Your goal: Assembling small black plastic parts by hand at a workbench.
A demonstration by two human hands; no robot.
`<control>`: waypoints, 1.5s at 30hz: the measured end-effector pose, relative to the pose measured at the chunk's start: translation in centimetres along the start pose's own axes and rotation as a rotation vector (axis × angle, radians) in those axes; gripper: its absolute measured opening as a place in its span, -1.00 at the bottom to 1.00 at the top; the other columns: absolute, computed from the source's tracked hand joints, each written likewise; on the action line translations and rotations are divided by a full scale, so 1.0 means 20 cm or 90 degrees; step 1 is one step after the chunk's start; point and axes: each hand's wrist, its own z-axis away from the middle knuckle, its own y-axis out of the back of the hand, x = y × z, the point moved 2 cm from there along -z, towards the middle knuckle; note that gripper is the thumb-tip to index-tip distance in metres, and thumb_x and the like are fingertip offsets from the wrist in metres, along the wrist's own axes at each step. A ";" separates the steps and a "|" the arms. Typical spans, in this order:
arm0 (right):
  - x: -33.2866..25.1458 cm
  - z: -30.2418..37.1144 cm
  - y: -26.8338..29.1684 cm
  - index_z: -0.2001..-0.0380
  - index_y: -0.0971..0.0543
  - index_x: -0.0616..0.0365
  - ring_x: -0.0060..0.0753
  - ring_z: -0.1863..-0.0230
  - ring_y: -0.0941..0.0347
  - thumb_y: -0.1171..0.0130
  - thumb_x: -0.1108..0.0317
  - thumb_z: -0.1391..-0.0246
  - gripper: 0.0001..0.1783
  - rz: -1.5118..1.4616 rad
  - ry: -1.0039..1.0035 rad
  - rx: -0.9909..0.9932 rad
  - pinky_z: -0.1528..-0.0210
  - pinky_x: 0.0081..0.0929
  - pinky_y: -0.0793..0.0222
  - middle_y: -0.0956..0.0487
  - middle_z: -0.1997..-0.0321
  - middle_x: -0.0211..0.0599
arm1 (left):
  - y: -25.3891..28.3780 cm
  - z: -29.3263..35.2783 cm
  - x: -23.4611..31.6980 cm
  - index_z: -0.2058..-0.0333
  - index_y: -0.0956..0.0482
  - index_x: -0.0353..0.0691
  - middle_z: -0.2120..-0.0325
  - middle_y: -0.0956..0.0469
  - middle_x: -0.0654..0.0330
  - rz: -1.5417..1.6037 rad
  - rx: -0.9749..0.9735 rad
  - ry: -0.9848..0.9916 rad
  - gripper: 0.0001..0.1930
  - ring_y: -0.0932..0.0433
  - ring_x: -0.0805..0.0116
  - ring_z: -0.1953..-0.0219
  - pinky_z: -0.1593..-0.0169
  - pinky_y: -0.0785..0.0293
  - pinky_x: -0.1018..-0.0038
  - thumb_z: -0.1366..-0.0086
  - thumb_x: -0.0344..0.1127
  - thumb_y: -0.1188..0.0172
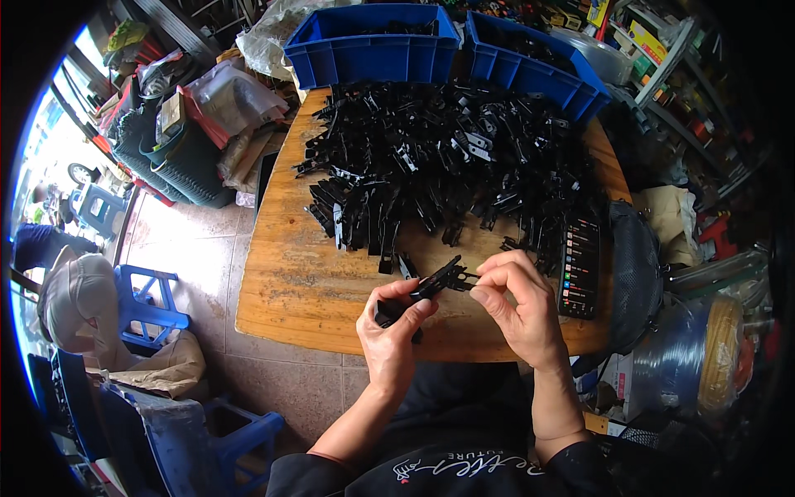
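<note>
My left hand (393, 327) grips a long black plastic part (429, 287) above the front edge of the wooden table (290, 290). My right hand (517, 302) pinches a small black piece (464, 280) at the far tip of that part. A large heap of similar black parts (447, 157) covers the middle and back of the table, just beyond both hands. One loose black piece (407, 267) lies on the wood right behind my left hand.
Two blue plastic crates (364, 50) (530, 70) stand at the table's far edge. A dark phone (580, 265) lies at the right edge beside a black mesh object (633, 273). Blue stools (149, 302) and a seated person (79, 298) are at left. Shelves (679, 74) stand at right.
</note>
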 end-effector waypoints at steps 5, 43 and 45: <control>0.04 0.02 -0.03 0.51 -0.45 0.25 -0.64 0.48 -0.30 -0.18 0.37 -0.02 -0.82 -0.091 -0.085 -0.037 0.44 -0.67 -0.24 -0.44 0.48 -0.40 | 0.02 -0.01 0.00 0.24 -0.40 -0.39 0.42 -0.48 0.12 -0.006 0.007 -0.003 -0.73 -0.57 0.28 0.30 0.21 -0.50 0.53 -0.04 -0.55 -0.17; 0.06 0.08 -0.10 0.30 -0.55 0.28 -0.67 0.50 -0.33 0.05 0.07 -0.17 -0.57 -0.318 -0.191 0.006 0.41 -0.71 -0.28 -0.45 0.47 -0.40 | -0.05 0.00 -0.05 0.22 -0.39 -0.31 0.39 -0.48 0.14 0.223 -0.008 0.064 -0.74 -0.52 0.41 0.42 0.33 -0.47 0.58 -0.09 -0.55 -0.18; 0.08 0.10 -0.11 0.28 -0.53 0.31 -0.64 0.41 -0.36 -0.03 0.19 -0.15 -0.66 -0.359 -0.189 -0.019 0.32 -0.69 -0.31 -0.45 0.39 -0.37 | -0.05 -0.01 -0.05 0.23 -0.38 -0.32 0.38 -0.48 0.13 0.227 -0.011 0.054 -0.75 -0.52 0.41 0.42 0.32 -0.48 0.57 -0.09 -0.56 -0.17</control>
